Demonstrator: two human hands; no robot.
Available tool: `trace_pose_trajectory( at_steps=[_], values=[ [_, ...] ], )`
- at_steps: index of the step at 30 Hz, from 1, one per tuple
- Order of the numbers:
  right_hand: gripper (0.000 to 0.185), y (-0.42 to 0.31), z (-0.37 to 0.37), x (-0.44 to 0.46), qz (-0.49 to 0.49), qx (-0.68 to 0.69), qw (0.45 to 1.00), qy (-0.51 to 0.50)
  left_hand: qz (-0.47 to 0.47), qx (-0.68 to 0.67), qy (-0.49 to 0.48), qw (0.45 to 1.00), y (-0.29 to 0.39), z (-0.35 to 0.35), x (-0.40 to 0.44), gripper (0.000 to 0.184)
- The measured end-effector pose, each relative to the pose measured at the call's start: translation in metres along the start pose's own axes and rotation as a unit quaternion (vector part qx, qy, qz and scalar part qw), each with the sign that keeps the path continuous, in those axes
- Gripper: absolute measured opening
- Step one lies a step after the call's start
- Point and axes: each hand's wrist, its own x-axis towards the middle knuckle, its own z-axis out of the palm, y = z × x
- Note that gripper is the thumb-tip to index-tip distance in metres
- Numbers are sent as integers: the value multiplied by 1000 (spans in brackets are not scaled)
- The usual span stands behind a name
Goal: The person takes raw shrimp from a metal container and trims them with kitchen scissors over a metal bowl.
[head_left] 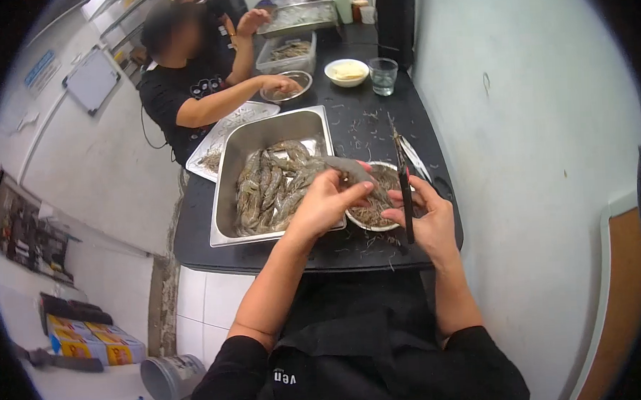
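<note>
My left hand (326,205) is closed around a raw grey shrimp (353,168), which it holds above a bowl (374,228) of shrimp trimmings. In my right hand (434,222) is a pair of scissors (405,185) with black handles, the blades pointing away from me. The right thumb and fingertips are close to the shrimp's legs; whether they touch them I cannot tell. Left of the bowl stands a deep metal pan (224,197) with several whole shrimp (266,184) inside.
Across the table, a person (187,91) has one hand in a metal bowl (306,83). A white tray (207,149), a plastic tub (307,63) of shrimp, a white bowl (346,72) and a glass (384,77) stand there. Scraps litter the black table (349,127). A wall (524,119) borders the right.
</note>
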Motion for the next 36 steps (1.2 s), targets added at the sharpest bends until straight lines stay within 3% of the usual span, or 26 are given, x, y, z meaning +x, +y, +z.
trace_pose_trajectory(
  at_steps=[2, 6, 9, 16, 18, 24, 30, 36],
  values=[
    [60, -5, 5, 11, -26, -18, 999, -19, 3, -2, -3, 1000, 6, 4, -3, 38],
    [54, 0, 14, 16, -34, 95, 994, -31, -13, -15, -26, 999, 9, 4, -6, 43],
    [50, 4, 14, 15, 8, 134, 990, -36, 1, -5, -67, 998, 13, 1, -8, 51],
    [37, -6, -1, 15, 67, 182, 979, -68, 3, -77, -112, 991, 13, -4, -7, 51],
    [31, -6, -3, 14, 92, 209, 970, -87, 47, -49, -116, 991, 14, -3, -8, 44],
    [31, -17, 1, 14, 171, 301, 933, -102, 63, -11, -84, 994, 2, -16, -3, 22],
    [34, -3, 4, 6, 158, 254, 947, -114, 58, -12, -40, 997, -6, -24, -2, 16],
    [44, 7, -9, -8, 185, 174, 959, -128, 113, 1, 1, 994, 6, -39, 2, 16]
  ],
)
